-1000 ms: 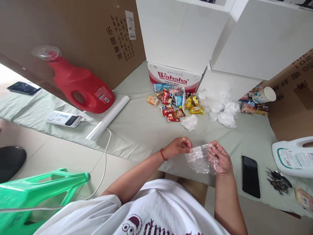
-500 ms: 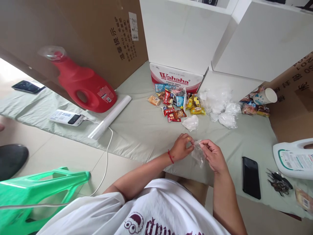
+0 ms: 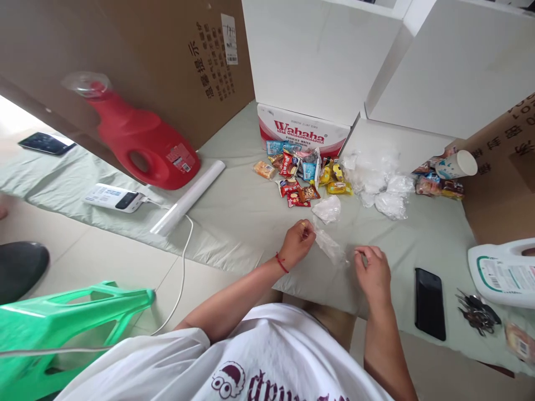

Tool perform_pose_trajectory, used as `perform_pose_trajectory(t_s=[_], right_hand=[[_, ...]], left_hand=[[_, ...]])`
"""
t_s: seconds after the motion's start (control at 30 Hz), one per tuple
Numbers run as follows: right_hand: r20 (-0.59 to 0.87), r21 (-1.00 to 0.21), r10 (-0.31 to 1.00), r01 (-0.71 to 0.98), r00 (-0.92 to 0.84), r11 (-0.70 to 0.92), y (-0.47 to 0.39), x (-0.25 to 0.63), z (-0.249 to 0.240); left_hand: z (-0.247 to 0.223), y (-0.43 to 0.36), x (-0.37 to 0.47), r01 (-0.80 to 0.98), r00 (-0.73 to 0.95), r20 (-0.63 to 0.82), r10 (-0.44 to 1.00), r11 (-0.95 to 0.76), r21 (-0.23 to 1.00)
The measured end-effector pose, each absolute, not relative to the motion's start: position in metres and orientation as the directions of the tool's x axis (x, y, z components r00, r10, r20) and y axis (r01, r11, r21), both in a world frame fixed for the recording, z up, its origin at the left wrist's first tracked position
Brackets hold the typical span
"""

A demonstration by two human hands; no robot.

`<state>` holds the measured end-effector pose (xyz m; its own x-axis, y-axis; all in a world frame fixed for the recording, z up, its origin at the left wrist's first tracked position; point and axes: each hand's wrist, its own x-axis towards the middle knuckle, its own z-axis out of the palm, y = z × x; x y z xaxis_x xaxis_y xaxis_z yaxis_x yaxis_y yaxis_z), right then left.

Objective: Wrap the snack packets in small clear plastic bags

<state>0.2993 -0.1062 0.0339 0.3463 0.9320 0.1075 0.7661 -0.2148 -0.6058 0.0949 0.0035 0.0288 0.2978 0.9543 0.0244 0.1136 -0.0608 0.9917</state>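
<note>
Head view, sole entry.

Left hand: one; grip clamped on the upper end of the bag, fingers curled.

Bag: clear, limp, drawn narrow; slants from the left hand down toward the right, over the counter.

Right hand: one; fingers bent, just beside the bag's lower end, seemingly apart from it. Whether thumb and fingertips meet, cannot tell.

Wad: crumpled clear plastic, just beyond the bag's upper end.

Snacks: a pile, farther back; heap of clear plastic to its right.

Handling notes, by judgement: thin film likely slips and clings; a light fingertip pinch at the very edge should serve better than a fist. Steady the upper end while the right hand manages the loose end. Pull gently, lest it tear; keep clear of the wad, which could catch.
</note>
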Motion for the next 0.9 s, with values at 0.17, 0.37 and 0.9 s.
perform_pose_trajectory(t_s=[0.17, 0.37, 0.9], right_hand=[[0.284, -0.697, 0.847, 0.703, 0.449, -0.139, -0.107, 0.301, 0.046], [0.065, -0.831, 0.958, 0.546, 0.279, -0.103, -0.102, 0.274, 0.040], [-0.312, -0.942, 0.826, -0.267, 0.471, -0.204, -0.090, 0.285, 0.052]], left_hand=[[0.030, 0.009, 0.084, 0.186, 0.252, -0.100, 0.963, 0.053, 0.981], [0.038, 0.001, 0.087, 0.153, 0.290, -0.147, 0.946, 0.106, 0.982], [0.039, 0.020, 0.068, 0.428, 0.411, -0.050, 0.910, -0.144, 0.892]])
